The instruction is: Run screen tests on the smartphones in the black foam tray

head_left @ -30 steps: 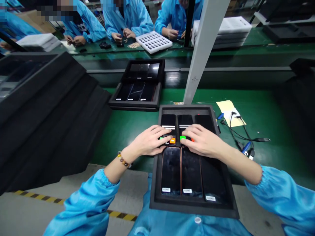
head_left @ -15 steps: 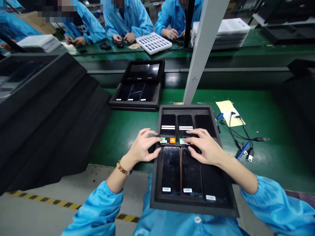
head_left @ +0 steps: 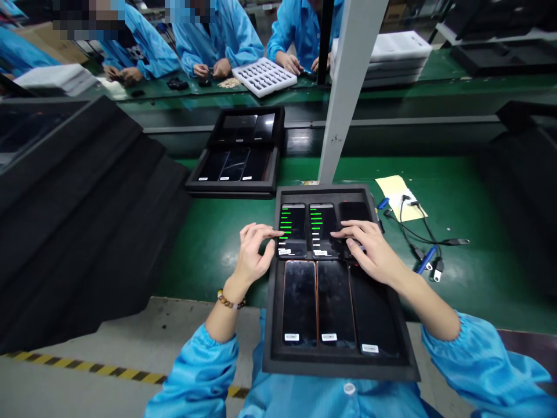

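Note:
A black foam tray (head_left: 339, 367) in front of me holds several smartphones in two rows. In its back row, the left smartphone (head_left: 298, 223) and the middle smartphone (head_left: 325, 217) show lists of green and white lines; the right one is dark. My left hand (head_left: 253, 251) is open, its index fingertip at the left edge of the left lit screen. My right hand (head_left: 368, 247) is open too, its index fingertip over or on the middle phone's screen, and it partly covers the dark back-right phone. A dark smartphone (head_left: 299, 302) with a white label lies in the front row.
Behind on the left stand black trays (head_left: 235, 187) with more phones. A grey post (head_left: 348, 93) rises behind my tray. To the right lie yellow paper (head_left: 395, 191), black cables (head_left: 407, 232) and a blue pen (head_left: 426, 259). Co-workers in blue sit across the bench.
The two lit screens have changed from white bars with green and orange blocks to lists of lines. Both hands have shifted slightly, index fingers now extended over the phones.

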A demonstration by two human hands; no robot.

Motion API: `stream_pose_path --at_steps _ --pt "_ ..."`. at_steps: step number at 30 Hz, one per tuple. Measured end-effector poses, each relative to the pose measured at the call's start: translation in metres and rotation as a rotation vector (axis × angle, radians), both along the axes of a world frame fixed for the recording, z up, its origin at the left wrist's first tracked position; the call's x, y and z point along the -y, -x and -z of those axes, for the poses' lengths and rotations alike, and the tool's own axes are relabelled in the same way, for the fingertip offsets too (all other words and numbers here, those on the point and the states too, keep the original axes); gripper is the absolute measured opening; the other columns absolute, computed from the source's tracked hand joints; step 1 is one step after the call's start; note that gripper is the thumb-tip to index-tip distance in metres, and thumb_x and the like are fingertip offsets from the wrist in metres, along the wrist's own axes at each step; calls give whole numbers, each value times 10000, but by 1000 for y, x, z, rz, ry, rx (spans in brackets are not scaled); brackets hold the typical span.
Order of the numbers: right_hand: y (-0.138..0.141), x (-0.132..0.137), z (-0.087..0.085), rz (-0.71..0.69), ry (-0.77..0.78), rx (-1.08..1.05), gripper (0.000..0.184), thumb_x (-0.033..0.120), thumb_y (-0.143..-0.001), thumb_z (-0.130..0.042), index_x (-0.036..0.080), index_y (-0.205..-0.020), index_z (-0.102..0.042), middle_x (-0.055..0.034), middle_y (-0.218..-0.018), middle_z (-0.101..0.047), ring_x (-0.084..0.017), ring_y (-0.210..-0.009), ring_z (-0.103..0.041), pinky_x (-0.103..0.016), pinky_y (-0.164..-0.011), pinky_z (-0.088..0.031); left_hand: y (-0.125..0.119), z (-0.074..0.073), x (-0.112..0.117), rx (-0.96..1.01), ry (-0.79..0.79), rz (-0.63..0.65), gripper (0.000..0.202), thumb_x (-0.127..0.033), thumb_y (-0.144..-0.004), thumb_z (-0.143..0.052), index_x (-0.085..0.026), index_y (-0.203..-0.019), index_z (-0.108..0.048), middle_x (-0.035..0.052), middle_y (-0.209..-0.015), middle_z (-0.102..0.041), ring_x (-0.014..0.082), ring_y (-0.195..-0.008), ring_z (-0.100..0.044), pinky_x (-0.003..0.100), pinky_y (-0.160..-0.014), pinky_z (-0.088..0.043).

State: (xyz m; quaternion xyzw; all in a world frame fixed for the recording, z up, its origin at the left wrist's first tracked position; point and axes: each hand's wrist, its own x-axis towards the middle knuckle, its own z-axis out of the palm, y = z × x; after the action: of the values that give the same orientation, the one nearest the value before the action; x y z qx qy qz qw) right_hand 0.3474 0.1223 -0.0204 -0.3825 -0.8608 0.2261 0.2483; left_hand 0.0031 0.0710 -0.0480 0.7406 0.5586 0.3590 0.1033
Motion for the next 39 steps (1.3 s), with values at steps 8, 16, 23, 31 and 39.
stream_pose_path --at_steps 8,16,23,31,39 --pt "14 -13 3 26 24 56 298 276 -1124 -405 248 -1259 -669 -94 -1310 -758 -307 -1395 -597 -592 -1182 -394 -13 -9 -27 -77 123 -3 268 -210 -1007 -476 -249 -1186 -672 44 -1225 -784 271 -1248 -638 562 -1247 -280" --pt "15 -20 4 41 31 51 307 291 -1127 -400 254 -1260 -674 -93 -1308 -753 -304 -1405 -587 -589 -1188 -401 -13 4 -31 -24 117 -32 316 -261 -1024 -436 -249 -1219 -684 56 -1245 -777 273 -1255 -638 561 -1258 -294" --pt "13 -20 3 51 32 26 333 299 -1138 -386 266 -1302 -674 -95 -1339 -743 -308 -1405 -589 -595 -1172 -406 -5 9 -27 56 27 -99 360 -361 -1037 -402 -254 -1181 -714 73 -1175 -794 295 -1238 -648 555 -1196 -376" --pt "19 -22 5 35 40 33 324 297 -1139 -387 260 -1287 -674 -94 -1317 -757 -308 -1409 -593 -589 -1171 -407 0 11 -22 80 1 -33 388 -375 -1048 -401 -272 -1083 -774 63 -1045 -807 300 -1193 -659 566 -1167 -398" --pt "21 -23 2 100 9 70 339 307 -1129 -373 259 -1300 -662 -104 -1340 -741 -307 -1407 -586 -554 -1172 -402 0 8 -20 70 7 114 377 -363 -1046 -415 -264 -1047 -779 62 -1009 -794 289 -1131 -676 554 -1145 -399"
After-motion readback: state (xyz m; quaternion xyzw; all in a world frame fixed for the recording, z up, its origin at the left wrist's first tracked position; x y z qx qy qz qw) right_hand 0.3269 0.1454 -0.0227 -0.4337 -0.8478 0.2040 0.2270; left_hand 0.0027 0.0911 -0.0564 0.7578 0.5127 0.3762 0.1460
